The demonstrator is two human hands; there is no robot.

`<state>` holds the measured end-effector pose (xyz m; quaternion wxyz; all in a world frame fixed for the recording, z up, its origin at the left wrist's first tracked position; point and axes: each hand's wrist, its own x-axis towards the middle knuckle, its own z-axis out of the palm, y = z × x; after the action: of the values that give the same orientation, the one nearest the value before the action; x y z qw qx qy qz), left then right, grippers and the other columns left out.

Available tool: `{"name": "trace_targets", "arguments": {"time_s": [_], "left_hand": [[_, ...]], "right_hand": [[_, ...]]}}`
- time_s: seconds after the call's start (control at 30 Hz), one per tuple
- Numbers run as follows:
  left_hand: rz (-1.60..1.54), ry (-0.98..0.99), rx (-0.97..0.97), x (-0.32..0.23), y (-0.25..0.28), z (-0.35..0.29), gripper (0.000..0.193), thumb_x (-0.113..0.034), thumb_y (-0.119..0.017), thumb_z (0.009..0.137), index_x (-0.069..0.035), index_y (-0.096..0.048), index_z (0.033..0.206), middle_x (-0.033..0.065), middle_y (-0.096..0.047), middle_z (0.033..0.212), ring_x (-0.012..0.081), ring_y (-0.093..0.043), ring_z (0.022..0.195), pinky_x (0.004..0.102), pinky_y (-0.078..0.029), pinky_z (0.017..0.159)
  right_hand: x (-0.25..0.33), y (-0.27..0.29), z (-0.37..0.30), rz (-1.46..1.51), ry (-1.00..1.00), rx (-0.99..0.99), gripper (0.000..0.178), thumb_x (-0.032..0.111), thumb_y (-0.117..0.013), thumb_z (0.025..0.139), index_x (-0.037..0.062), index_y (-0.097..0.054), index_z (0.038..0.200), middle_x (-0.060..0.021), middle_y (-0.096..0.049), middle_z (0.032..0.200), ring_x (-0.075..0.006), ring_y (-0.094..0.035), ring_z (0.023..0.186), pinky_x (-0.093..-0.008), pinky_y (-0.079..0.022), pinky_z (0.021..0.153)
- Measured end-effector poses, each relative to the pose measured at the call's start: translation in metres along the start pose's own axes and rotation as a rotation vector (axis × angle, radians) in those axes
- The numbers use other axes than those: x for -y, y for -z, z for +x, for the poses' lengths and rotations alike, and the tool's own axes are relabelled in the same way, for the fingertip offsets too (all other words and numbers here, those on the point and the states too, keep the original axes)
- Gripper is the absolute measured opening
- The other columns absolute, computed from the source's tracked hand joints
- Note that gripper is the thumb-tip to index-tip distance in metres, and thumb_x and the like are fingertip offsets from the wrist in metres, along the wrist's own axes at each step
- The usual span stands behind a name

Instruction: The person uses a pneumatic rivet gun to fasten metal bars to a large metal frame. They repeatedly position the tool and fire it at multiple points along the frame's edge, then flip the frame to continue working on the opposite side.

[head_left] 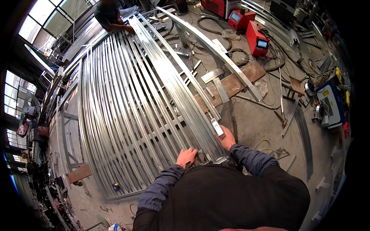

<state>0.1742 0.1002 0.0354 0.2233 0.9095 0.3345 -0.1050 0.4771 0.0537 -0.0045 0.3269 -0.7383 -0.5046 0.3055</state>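
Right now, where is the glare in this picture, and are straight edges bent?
Head view: glare whitens parts of the metal profiles and the windows at upper left; also head view: these profiles look bowed, the corners fall black.

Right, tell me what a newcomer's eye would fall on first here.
Most likely the wide row of long silver metal bars, sweeping across the middle of the view. Next, perhaps, the red machines at the upper right, then the person's left hand and right hand at the bars' near end.

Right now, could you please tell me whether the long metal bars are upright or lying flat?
Lying flat; the metal bars stretch lengthwise toward another person.
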Motion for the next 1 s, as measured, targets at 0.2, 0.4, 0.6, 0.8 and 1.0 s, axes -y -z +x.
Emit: {"name": "trace_targets", "arguments": {"time_s": [0.2,0.4,0.6,0.8,1.0], "left_hand": [[-0.002,-0.008,-0.012,0.001,0.001,0.004,0.027,-0.028,-0.069,0.098,-0.012,-0.061,0.118,0.013,-0.065,0.103,0.0355,-0.07,0.097,0.0483,-0.048,0.085],[-0.091,-0.001,-0.017,0.001,0.001,0.005,0.028,-0.024,-0.07,0.096,-0.011,-0.061,0.118,0.0145,-0.064,0.103,0.0369,-0.067,0.099,0.0483,-0.048,0.084],[-0.152,0.062,0.001,0.004,-0.008,0.008,0.026,-0.025,-0.068,0.094,-0.009,-0.063,0.114,0.016,-0.064,0.102,0.0377,-0.067,0.099,0.0481,-0.051,0.085],[-0.225,0.091,-0.03,0.007,-0.014,0.01,0.027,-0.024,-0.072,0.09,-0.009,-0.067,0.111,0.0159,-0.065,0.099,0.0395,-0.068,0.094,0.0505,-0.054,0.083],[-0.286,0.107,-0.084,0.005,-0.011,0.006,0.031,-0.023,-0.075,0.087,-0.01,-0.071,0.115,0.015,-0.064,0.099,0.0401,-0.069,0.094,0.0505,-0.057,0.084]], "right_hand": [[-0.004,-0.001,0.003,-0.005,0.021,0.011,0.066,0.041,-0.075,0.1,0.0128,-0.05,0.155,-0.0198,-0.063,0.135,-0.0437,-0.063,0.124,-0.0489,-0.053,0.103],[0.003,0.003,0.001,-0.003,-0.028,0.037,0.064,0.039,-0.075,0.101,0.0133,-0.051,0.154,-0.0185,-0.063,0.135,-0.0426,-0.063,0.124,-0.0483,-0.054,0.104],[0.005,0.001,0.002,-0.016,0.01,-0.005,0.064,0.042,-0.075,0.1,0.0134,-0.053,0.153,-0.0183,-0.065,0.133,-0.042,-0.065,0.121,-0.0479,-0.055,0.101],[-0.002,-0.002,0.004,-0.026,0.005,0.002,0.068,0.045,-0.076,0.099,0.0121,-0.052,0.154,-0.0188,-0.064,0.137,-0.0413,-0.065,0.124,-0.0467,-0.054,0.105],[-0.002,-0.004,0.002,0.015,-0.032,-0.004,0.071,0.048,-0.076,0.1,0.0099,-0.052,0.155,-0.0196,-0.065,0.139,-0.0411,-0.065,0.126,-0.0458,-0.053,0.107]]}}
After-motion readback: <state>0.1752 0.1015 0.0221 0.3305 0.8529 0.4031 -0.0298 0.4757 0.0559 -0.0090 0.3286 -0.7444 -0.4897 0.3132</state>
